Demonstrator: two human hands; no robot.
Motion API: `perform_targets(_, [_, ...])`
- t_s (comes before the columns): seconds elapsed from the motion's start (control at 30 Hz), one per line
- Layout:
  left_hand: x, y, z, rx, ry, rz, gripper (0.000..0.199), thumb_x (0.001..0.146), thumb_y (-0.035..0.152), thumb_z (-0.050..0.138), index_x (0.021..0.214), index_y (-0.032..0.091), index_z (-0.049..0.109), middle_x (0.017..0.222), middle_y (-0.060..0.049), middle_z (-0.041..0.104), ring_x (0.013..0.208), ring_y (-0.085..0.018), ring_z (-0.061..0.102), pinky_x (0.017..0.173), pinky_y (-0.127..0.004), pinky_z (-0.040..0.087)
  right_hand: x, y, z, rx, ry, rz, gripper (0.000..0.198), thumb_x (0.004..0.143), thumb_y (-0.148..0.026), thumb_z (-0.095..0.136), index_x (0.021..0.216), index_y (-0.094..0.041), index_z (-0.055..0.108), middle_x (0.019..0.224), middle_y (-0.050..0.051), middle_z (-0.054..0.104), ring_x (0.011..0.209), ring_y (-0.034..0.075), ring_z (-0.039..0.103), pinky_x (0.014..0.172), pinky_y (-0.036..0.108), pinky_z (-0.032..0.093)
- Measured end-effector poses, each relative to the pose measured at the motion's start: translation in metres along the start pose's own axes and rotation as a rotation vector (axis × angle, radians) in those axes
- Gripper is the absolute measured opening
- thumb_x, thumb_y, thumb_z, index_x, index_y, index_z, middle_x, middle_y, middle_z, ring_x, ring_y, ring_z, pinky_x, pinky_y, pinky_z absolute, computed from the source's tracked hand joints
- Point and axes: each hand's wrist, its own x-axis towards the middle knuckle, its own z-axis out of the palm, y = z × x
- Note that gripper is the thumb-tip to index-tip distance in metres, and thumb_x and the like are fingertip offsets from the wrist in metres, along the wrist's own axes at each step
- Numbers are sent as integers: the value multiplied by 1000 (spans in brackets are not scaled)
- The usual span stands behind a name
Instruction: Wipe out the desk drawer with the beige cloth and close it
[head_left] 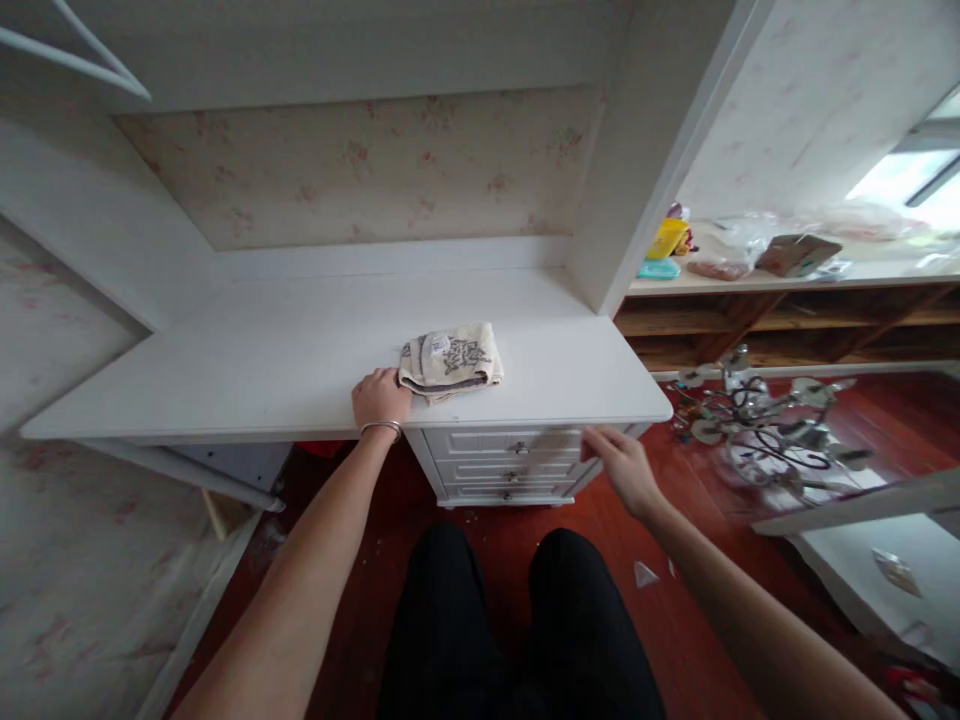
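A folded beige towel [454,360] with dark lettering and a small white label lies on the white desk [300,340], near its front edge. My left hand [382,396] rests on the desktop against the towel's left end, its fingers curled and closed. Whether they pinch the cloth is hidden from this angle. In front of the drawer unit [495,465], at the right end of the top drawer, hovers my right hand [621,462]. Its fingers bend toward the drawer fronts but are smeared by motion, and I see no object in them.
Below the desktop, metal knobs [520,448] stick out from the drawers. On the red floor at right lies a chandelier [780,420] with curved arms. A low wooden shelf [690,318] behind it bears a yellow container [666,240] and plastic bags. A clear shard [644,574] lies near my legs.
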Motion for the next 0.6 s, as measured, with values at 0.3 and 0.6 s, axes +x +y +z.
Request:
perform_targets(0.3, [-2,0,-2,14,8,-3,23,83,25,46,96,23,66,105,-7,66,100,-25,57,85,-36,39,12,8,90,-703,-560,24,42,97,-43,38,128,-26,60,127,6,61,111,22,58,94,30,42])
perform_targets(0.6, [0,-1,-2,-8,-3,6,26,83,24,47,100,23,66,105,-9,66,100,-26,57,84,-38,40,-1,-1,110,-872,-383,124,46,100,-43,29,111,-24,70,110,12,69,103,28,63,85,35,44])
